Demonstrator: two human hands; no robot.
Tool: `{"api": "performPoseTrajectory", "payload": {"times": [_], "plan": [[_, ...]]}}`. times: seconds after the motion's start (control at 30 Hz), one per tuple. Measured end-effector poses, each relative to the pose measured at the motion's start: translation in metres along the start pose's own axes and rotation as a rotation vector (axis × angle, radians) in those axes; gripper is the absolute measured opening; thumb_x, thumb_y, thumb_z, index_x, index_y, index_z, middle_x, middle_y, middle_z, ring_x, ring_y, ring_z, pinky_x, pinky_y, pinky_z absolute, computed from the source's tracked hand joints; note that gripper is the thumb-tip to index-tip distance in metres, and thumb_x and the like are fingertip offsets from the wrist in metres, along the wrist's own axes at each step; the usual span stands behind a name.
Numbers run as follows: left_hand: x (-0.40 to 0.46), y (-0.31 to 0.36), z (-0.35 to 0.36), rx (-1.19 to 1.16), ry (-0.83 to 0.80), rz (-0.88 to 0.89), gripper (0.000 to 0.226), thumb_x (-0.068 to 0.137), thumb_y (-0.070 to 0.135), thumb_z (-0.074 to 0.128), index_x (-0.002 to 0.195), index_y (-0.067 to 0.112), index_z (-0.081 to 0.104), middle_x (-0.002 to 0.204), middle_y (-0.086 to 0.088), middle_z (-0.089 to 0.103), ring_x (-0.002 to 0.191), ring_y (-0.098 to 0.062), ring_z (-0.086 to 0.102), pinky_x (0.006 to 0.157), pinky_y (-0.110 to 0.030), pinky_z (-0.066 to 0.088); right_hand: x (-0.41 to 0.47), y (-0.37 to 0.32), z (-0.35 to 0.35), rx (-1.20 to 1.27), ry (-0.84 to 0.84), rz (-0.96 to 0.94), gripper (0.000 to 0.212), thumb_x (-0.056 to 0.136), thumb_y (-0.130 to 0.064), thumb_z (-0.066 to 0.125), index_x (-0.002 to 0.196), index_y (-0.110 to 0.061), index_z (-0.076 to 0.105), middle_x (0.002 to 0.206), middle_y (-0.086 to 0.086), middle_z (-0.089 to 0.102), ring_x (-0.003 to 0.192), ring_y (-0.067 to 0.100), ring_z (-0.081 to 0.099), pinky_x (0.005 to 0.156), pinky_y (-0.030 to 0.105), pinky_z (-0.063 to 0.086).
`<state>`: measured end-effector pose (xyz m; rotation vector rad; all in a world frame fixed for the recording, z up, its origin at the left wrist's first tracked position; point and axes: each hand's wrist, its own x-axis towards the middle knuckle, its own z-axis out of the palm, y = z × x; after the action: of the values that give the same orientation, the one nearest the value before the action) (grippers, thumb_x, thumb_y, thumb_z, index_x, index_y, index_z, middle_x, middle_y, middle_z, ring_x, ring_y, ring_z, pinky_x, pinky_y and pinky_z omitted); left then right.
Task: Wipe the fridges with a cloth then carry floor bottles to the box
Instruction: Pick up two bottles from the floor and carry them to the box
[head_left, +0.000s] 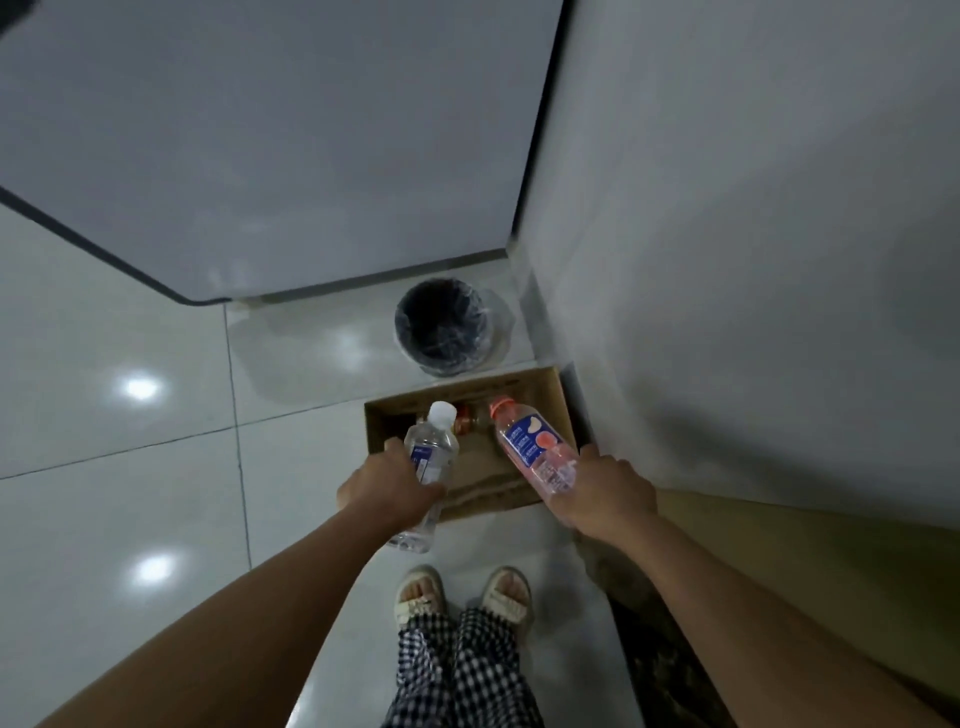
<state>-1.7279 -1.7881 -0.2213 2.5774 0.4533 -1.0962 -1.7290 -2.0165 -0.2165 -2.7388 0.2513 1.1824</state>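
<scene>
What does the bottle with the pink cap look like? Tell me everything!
The pink-capped bottle is clear plastic with a pink cap and a blue label carrying a pink and white picture. It looks pinkish; whether liquid is inside cannot be told. It is tilted, cap pointing away from the person, held above the open cardboard box. The right hand grips its lower end, fingers curled round it.

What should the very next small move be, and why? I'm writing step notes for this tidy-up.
Probably lower both bottles into the cardboard box and let go. The left hand grips a clear bottle with a white cap, the right hand a pink-capped bottle, and both already hang over the open box, which stands by the wall and seems to hold at least one bottle already.
</scene>
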Motion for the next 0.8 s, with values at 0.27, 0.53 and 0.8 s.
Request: {"api": "performPoseTrajectory", "payload": {"times": [0.27,0.53,0.8], "plan": [[0.093,0.000,0.086,0.013,-0.021,0.005,0.065,0.079,0.053,0.063,0.125,0.015,0.040,0.113,-0.005,0.060,0.098,-0.022,0.061,0.081,-0.035,0.052,0.098,0.015,0.076,0.012,0.022,0.002,0.065,0.079,-0.057,0.062,0.126,-0.019,0.039,0.114,0.004,0.057,0.100,0.021,0.055,0.071,0.030,0.045],[0.213,-0.003,0.178,-0.141,-0.061,-0.100,0.065,0.080,0.049,0.064,0.127,0.010,0.043,0.114,-0.010,0.058,0.100,-0.026,0.060,0.087,-0.042,0.052,0.216,0.016,0.159,0.060,0.046,-0.044,0.064,0.077,-0.054,0.066,0.124,-0.019,0.041,0.113,0.004,0.057,0.097,0.022,0.058,0.075,0.031,0.045],[0.277,-0.005,0.246,-0.129,-0.105,-0.126,0.063,0.081,0.050,0.062,0.126,0.010,0.041,0.117,-0.012,0.057,0.103,-0.028,0.058,0.087,-0.042,0.052,0.286,0.012,0.220,-0.027,0.061,-0.040,0.067,0.080,-0.054,0.064,0.130,-0.018,0.038,0.124,0.009,0.054,0.109,0.028,0.054,0.082,0.035,0.046]]}}
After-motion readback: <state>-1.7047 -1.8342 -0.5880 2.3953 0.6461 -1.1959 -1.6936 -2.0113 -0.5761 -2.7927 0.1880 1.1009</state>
